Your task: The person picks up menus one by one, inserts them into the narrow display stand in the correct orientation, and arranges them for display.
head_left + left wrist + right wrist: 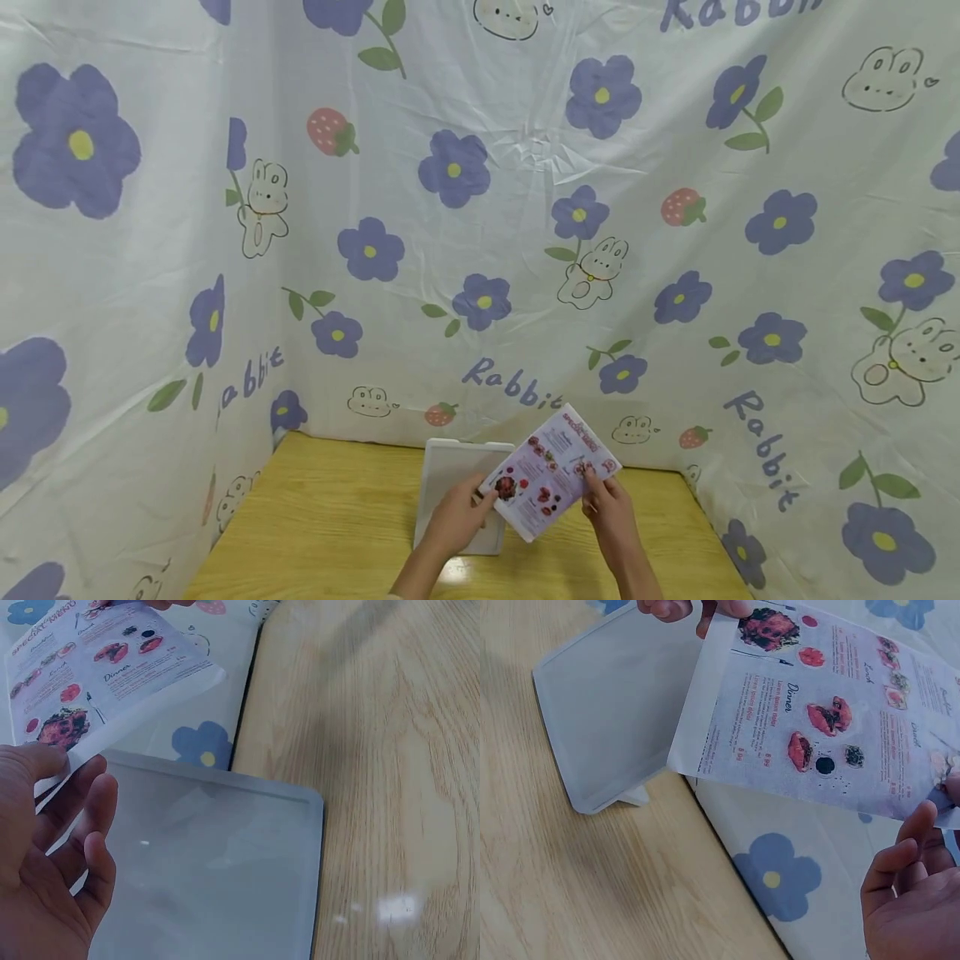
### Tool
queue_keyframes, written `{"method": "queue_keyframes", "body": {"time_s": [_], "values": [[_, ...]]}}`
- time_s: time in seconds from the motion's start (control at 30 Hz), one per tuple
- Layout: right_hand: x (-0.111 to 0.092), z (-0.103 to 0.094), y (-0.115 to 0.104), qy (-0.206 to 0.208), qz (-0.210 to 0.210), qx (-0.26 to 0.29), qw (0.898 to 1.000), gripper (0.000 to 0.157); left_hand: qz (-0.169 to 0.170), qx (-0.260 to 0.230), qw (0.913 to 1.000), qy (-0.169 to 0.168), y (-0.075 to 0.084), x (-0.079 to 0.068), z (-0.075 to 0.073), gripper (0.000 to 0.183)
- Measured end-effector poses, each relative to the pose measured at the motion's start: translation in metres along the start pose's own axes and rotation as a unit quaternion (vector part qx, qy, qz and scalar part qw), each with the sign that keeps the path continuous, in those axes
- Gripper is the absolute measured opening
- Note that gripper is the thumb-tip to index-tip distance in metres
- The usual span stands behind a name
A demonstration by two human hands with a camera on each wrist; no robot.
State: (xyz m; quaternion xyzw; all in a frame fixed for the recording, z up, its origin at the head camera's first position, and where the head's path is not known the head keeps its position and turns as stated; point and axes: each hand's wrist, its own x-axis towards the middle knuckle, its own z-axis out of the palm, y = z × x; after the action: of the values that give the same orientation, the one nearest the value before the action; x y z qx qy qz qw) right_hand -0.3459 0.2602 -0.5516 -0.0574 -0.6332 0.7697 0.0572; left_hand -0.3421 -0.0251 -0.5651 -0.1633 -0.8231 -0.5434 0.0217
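A printed menu sheet (551, 475) with food pictures is held tilted above the table by both hands. My left hand (459, 514) pinches its lower left corner between thumb and fingers. At the opposite, right-hand edge, my right hand (609, 508) pinches the sheet with the thumb on the printed face. Behind the left hand stands a pale, flat rectangular stand or frame (457, 467) with a raised rim, partly hidden by that hand and the menu. In the right wrist view a small foot juts from the frame (622, 720) near its bottom corner.
The wooden table (322, 517) spreads under both hands. Its back edge meets a white cloth (517, 275) printed with purple flowers, rabbits and strawberries, which also hangs along the left and right sides.
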Motion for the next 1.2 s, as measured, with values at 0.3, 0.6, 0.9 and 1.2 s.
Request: {"method": "queue_keyframes", "body": {"time_s": [0.3, 0.6, 0.9, 1.2], "values": [[0.008, 0.015, -0.012, -0.012, -0.021, 0.006, 1.0, 0.033, -0.011, -0.082, 0.9966, -0.002, -0.001, 0.0, -0.011, 0.028], [0.011, 0.034, -0.018, -0.024, -0.026, 0.011, 0.999, 0.024, -0.006, -0.08, 0.9963, 0.031, -0.002, 0.002, -0.024, 0.022], [0.015, 0.041, -0.01, -0.08, -0.021, -0.064, 0.995, 0.03, 0.0, -0.077, 0.9946, 0.07, 0.0, 0.005, -0.036, 0.02], [0.017, 0.054, -0.007, -0.114, -0.036, -0.143, 0.983, 0.03, -0.005, -0.06, 0.9929, 0.103, 0.003, 0.008, -0.045, 0.016]]}}
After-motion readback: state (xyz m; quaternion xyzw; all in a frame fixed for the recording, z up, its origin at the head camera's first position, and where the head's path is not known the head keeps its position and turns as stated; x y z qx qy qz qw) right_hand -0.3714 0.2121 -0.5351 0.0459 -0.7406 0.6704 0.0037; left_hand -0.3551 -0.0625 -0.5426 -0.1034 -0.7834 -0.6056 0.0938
